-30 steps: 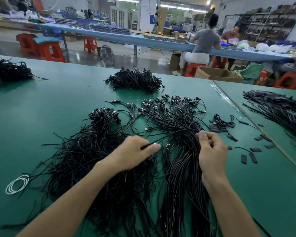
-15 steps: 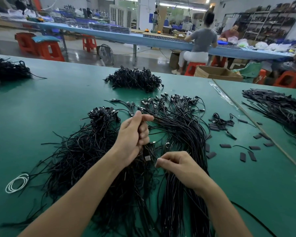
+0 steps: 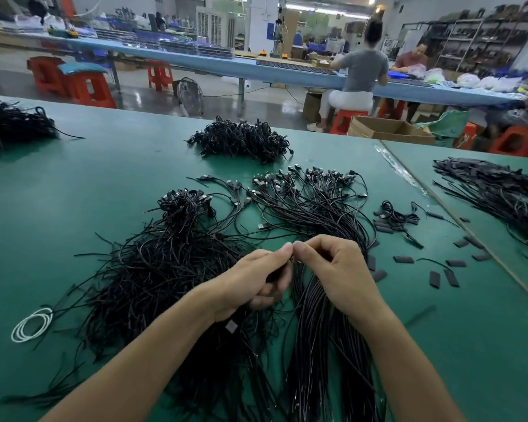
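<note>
My left hand and my right hand meet fingertip to fingertip over the middle of a green table. Both pinch the same thin black cable where the thumbs touch; the cable end is mostly hidden by my fingers. Under my right hand lies a long bundle of straight black cables with USB plugs fanned out at its far end. Under my left forearm spreads a tangled heap of black cables.
Short black sleeve pieces lie scattered to the right. A white wire coil sits at the left. More cable heaps lie at the far middle, far left and on the right table. Two people sit at a blue bench behind.
My left hand came down and toward me from a raised position. My right hand moved up and left. The two hands now meet and pinch one cable.
</note>
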Tool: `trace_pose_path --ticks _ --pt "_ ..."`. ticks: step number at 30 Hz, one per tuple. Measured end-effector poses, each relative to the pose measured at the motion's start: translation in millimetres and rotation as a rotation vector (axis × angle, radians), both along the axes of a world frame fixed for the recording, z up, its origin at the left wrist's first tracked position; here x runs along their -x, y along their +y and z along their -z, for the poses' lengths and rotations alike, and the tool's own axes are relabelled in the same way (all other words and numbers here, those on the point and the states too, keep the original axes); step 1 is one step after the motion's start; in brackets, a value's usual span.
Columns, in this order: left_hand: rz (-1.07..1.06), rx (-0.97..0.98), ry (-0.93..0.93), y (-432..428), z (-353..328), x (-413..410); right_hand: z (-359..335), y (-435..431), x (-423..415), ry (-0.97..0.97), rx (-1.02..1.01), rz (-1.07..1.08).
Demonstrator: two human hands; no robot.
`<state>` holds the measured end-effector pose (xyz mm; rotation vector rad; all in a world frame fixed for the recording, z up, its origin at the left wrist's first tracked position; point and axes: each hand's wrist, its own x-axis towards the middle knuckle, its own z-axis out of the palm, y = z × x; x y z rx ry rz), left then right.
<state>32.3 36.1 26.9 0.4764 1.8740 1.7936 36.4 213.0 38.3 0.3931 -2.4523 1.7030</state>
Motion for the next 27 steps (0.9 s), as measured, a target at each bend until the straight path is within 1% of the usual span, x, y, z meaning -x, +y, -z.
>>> trace_pose_path --ticks 2,4,5,7,10,12,13,14,15,17,18,19,20,21,22,24,25,27 --pt "0.137 -0.136 -0.153 -4 -9 0 5 -5 -2 -0.064 0.111 -0.015" --pt "0.151 -0.299 -0.258 -8 -15 3 10 -10 -4 -0.12 0.15 -0.046" --pt "0.125 -0.404 -0.297 -8 -16 4 11 -12 -5 -0.128 0.125 -0.05" --pt "0.011 -0.577 -0.334 -5 -17 7 13 -16 -8 -0.122 0.035 -0.054" --pt "-0.24 -0.681 -0.274 5 -13 9 10 -19 -11 -0.135 -0.153 -0.086" --pt "-0.328 -0.8 -0.251 7 -7 14 5 -18 -15 -0.178 -0.292 -0.122" --pt "-0.359 -0.828 -0.222 7 -4 17 3 -18 -17 -0.184 -0.362 -0.142" --pt "-0.404 -0.802 -0.162 7 -1 19 1 -18 -20 -0.178 -0.42 -0.162" --pt "-0.464 -0.709 -0.065 7 3 20 -2 -19 -23 -0.167 -0.454 -0.179" --pt "-0.542 -0.367 0.215 6 11 20 -6 -20 -25 -0.131 -0.449 -0.193" --pt "-0.51 -0.182 0.336 7 14 18 -7 -20 -24 -0.097 -0.429 -0.179" --pt "-0.436 -0.02 0.413 8 16 15 -9 -20 -22 -0.055 -0.413 -0.147" --pt "-0.366 0.107 0.446 8 16 12 -10 -18 -21 -0.014 -0.405 -0.109" --pt "-0.329 0.178 0.425 7 15 10 -11 -17 -18 0.019 -0.392 -0.073" --pt "-0.314 0.167 0.349 6 13 8 -12 -14 -16 0.043 -0.364 -0.044" --pt "-0.259 0.033 0.134 4 8 3 -11 -9 -11 0.077 -0.275 0.01" --pt "-0.213 0.008 0.057 3 5 1 -10 -6 -8 0.088 -0.231 0.036" --pt "-0.127 0.036 -0.029 0 2 -4 -8 -4 -3 0.096 -0.144 0.065"
